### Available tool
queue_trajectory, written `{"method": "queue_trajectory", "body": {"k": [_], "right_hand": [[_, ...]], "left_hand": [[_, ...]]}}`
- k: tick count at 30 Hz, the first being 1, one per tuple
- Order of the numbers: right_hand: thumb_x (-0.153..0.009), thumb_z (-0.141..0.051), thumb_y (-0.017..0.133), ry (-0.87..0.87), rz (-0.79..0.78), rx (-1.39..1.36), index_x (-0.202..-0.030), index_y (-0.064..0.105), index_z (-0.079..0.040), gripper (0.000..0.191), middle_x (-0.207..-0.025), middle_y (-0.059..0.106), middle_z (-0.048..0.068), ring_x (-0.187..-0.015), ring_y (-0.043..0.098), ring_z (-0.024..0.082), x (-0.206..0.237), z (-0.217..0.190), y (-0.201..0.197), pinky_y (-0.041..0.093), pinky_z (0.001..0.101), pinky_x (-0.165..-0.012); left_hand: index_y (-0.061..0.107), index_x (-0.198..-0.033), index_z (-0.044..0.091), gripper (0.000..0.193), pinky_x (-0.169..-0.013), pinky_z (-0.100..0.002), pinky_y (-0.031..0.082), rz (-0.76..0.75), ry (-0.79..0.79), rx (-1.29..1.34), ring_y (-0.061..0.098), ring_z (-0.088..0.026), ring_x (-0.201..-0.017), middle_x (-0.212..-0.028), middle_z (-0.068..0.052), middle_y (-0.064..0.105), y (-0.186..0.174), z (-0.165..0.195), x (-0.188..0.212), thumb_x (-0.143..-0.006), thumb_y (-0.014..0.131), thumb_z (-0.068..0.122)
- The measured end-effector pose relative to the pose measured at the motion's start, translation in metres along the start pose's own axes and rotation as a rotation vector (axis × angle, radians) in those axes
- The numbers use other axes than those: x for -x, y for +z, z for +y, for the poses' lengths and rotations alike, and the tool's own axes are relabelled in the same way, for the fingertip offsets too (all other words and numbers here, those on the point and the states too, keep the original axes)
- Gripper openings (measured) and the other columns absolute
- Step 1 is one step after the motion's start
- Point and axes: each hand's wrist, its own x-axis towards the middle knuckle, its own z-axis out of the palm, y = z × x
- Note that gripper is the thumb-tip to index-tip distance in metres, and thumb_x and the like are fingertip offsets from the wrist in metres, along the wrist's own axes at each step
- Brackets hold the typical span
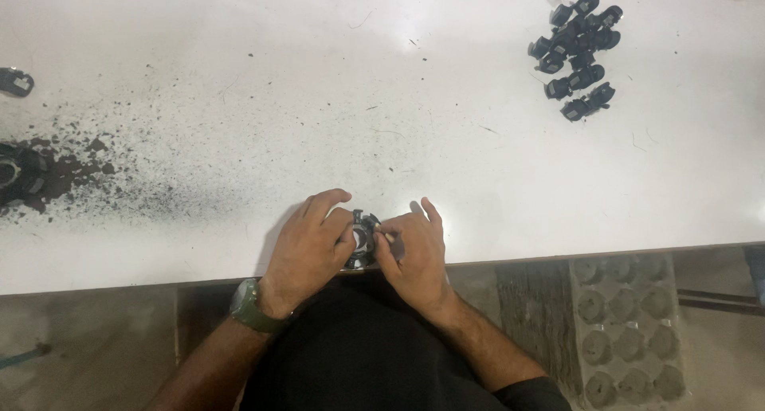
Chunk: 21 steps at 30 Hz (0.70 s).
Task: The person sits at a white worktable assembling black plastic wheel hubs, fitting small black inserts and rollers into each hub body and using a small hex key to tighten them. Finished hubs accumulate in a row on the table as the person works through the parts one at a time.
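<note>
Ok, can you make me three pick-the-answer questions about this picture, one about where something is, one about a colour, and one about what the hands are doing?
1. Where is the heap of small black plastic parts on the white table?
A. far right corner
B. beside the wrist
C. on the floor

2. What colour is the chunky wristwatch?
A. red
B. dark green
C. yellow

3. What are the left hand and right hand doing?
A. lying flat and apart
B. holding one small black round part between them
C. reaching for the grey egg tray

Answers: 1 A, the heap lies at the top right, far from the hands. 2 B, the band and case look dark green. 3 B, both hands' fingers close around the part at the table's near edge.
</note>
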Motion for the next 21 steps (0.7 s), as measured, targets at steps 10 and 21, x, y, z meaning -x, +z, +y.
{"method": "queue_trajectory", "body": {"k": [10, 21], "right_hand": [[-0.092, -0.006, 0.071, -0.046, 0.023, -0.053, -0.104, 0.062, -0.007, 0.016, -0.104, 0.067, 0.009, -0.106, 0.064, 0.025, 0.002, 0.009, -0.002, 0.027, 0.0593, -0.124], [-0.088, -0.005, 0.074, -0.082, 0.022, -0.089, -0.102, 0.063, -0.008, 0.018, -0.104, 0.067, 0.008, -0.111, 0.064, 0.026, 0.015, 0.012, 0.005, 0.028, 0.0601, -0.124]], "left_hand": [[0.069, -0.104, 0.003, 0.018, -0.073, -0.040, 0.058, -0.138, -0.087, -0.020, 0.070, -0.027, -0.089, -0.113, -0.012, 0.069, 0.000, 0.016, -0.006, -0.091, 0.068, 0.015], [0.067, -0.102, 0.004, 0.015, -0.077, -0.040, 0.058, -0.085, -0.140, 0.098, 0.070, -0.028, -0.090, -0.107, -0.011, 0.071, 0.006, 0.011, 0.002, -0.090, 0.068, 0.013]]}}
